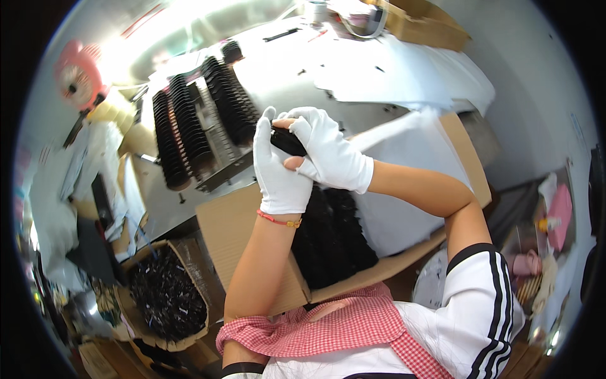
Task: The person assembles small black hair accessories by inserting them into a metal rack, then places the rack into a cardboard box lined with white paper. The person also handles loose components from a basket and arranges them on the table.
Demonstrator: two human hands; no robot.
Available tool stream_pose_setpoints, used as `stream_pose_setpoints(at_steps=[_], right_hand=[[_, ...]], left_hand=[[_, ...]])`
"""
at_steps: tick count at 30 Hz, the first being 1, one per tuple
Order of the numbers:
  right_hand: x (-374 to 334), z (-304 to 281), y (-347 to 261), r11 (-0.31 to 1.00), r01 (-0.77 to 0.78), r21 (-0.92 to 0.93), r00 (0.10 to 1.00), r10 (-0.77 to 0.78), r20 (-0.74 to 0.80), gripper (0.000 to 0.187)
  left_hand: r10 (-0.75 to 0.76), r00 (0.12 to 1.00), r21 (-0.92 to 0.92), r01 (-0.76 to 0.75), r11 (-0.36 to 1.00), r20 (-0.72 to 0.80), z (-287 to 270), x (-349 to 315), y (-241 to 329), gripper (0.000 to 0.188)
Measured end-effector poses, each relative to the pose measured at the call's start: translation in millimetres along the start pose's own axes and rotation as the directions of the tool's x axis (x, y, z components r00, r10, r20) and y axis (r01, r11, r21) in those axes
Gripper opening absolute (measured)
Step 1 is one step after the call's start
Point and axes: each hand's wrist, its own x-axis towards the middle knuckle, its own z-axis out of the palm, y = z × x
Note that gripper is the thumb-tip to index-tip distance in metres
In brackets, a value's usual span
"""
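Observation:
Both hands wear white gloves and meet above an open cardboard box (233, 237). My left hand (281, 177), fingers pointing up, supports a small black glossy piece (287, 141) from the left side. Closed over the same piece from the right is my right hand (331, 148), its thumb and a fingertip bare. What kind of piece it is cannot be made out, as the fingers cover much of it. Below the hands, dark rows of black pieces (334, 237) fill part of the box, beside a white sheet (401, 189).
A metal rack (218, 126) with rows of thin black pieces stands on the table at left. At lower left, a carton (205, 316) holds many loose black pieces (167, 294). A pink fan (79, 76) is far left; white sheets (404, 76) and a brown box (429, 25) lie at the back.

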Motion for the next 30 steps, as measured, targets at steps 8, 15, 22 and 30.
stream_pose_setpoints(at_steps=[8,15,22,30], right_hand=[[-101.9,-135.3,28.9,0.842,-0.530,-0.102,0.828,0.540,0.149,0.046],[-202.7,-219.7,51.0,0.146,-0.588,0.796,0.468,0.864,0.188,0.043],[-259.2,-268.1,78.5,0.300,-0.865,0.403,0.308,0.950,-0.047,0.051],[-238.1,-263.1,64.5,0.053,-0.804,0.592,0.350,0.847,0.400,0.049]], left_hand=[[-0.208,0.917,0.679,-0.087,0.729,0.341,20.6,-24.5,-104.6,0.059],[-0.332,0.763,0.738,-0.636,-0.228,0.555,41.4,19.6,-183.5,0.049],[-0.399,0.754,0.635,-0.655,-0.409,0.521,70.3,70.3,-233.9,0.063],[-0.442,0.534,0.345,-0.829,-0.439,0.721,88.5,67.1,-243.1,0.064]])
